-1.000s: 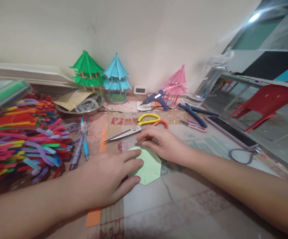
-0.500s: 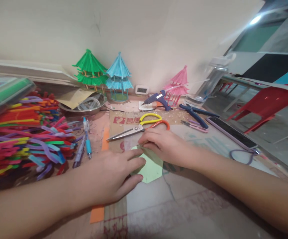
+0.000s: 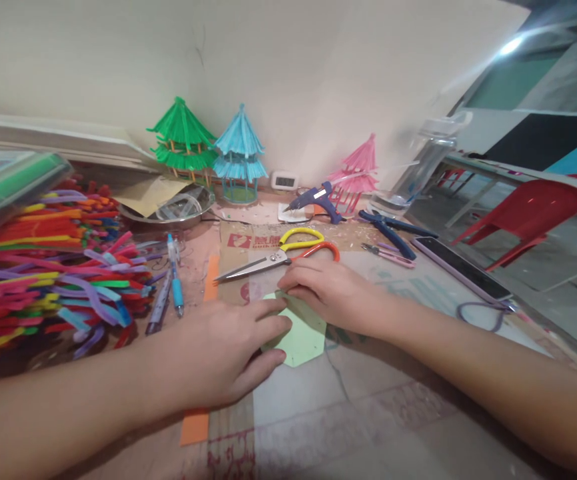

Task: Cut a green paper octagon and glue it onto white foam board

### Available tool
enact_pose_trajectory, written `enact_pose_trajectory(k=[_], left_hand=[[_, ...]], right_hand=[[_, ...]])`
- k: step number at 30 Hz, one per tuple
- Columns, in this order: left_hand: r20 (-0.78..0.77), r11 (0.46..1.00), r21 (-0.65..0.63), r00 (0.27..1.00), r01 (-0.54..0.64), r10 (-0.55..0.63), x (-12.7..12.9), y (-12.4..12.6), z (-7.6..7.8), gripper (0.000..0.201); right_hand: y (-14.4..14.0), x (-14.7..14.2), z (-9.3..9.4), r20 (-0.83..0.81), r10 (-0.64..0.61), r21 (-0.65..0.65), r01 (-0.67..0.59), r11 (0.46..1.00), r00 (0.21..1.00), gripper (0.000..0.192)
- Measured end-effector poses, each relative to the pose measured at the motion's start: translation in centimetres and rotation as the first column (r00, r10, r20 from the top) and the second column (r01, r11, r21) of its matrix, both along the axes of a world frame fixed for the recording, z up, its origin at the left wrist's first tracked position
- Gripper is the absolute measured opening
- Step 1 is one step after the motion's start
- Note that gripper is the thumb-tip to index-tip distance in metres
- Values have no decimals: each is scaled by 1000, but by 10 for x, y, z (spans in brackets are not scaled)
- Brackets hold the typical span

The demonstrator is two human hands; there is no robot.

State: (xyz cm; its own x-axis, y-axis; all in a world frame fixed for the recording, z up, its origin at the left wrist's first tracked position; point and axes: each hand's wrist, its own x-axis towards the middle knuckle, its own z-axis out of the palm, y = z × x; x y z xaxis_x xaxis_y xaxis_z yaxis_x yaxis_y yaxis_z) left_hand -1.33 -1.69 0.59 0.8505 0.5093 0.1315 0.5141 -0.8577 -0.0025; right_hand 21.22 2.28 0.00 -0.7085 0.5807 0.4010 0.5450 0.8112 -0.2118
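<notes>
A light green paper hexagon [image 3: 306, 340] lies flat on the work surface, its upper and left parts covered by my hands. My left hand [image 3: 228, 347] rests over its left side, fingers stretched and apart, fingertips on the paper. At the upper edge, my right hand [image 3: 318, 290] has its fingers curled and pressed together on the paper; its exact grip is hidden. Just beyond it lie scissors [image 3: 271, 260] with one yellow and one orange handle, the blades pointing left. An orange paper strip [image 3: 196, 427] passes beneath my left hand.
Pipe cleaners [image 3: 68, 287] are heaped at left, beside a blue pen [image 3: 175, 273]. Green [image 3: 182, 130], blue [image 3: 240, 143] and pink [image 3: 361, 163] model pavilions stand by the wall. A glue gun [image 3: 316, 197], pliers [image 3: 388, 230], small cutters [image 3: 391, 255] and a phone [image 3: 461, 267] lie farther right.
Both hands keep nearly the same pose on the green paper. The camera view has shifted very slightly; nothing else has visibly moved.
</notes>
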Motion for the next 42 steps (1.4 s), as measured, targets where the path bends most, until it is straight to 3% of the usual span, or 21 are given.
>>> enact_pose_trajectory(k=[4,10,15,21,27,33,38,42], left_hand=[[-3,1000,-10,1000,-5,5,0,0,0,24],[25,1000,-21,1000,-2,2,-1,-1,-1,24],[19,1000,-18,1000,-3,3,0,0,0,24],[1,1000,-11,1000,-6,6,0,-1,0,24],[-2,1000,-1,1000,-4,4,0,0,0,24],[-11,1000,-7,1000,-4,4,0,0,0,25],[-16,1000,-19,1000,-19,19,0,-1,0,24],[-17,999,-27,1000,-16,16,0,-1,0,26]], right_hand=[[-1,2,4,81,-8,-11,9,1000,997,17],[0,-2,-2,6,-13,1,13,1000,1000,18],[0,0,6,103,-67,-27,70,997,992,18],[2,0,-2,-76,-57,-33,54,998,995,15],[0,-1,6,77,-106,-54,111,992,991,18],[0,-3,-2,-13,-55,-7,55,998,998,16],[1,-1,4,121,-61,0,62,998,991,18],[-2,-1,5,115,-77,18,76,997,990,18]])
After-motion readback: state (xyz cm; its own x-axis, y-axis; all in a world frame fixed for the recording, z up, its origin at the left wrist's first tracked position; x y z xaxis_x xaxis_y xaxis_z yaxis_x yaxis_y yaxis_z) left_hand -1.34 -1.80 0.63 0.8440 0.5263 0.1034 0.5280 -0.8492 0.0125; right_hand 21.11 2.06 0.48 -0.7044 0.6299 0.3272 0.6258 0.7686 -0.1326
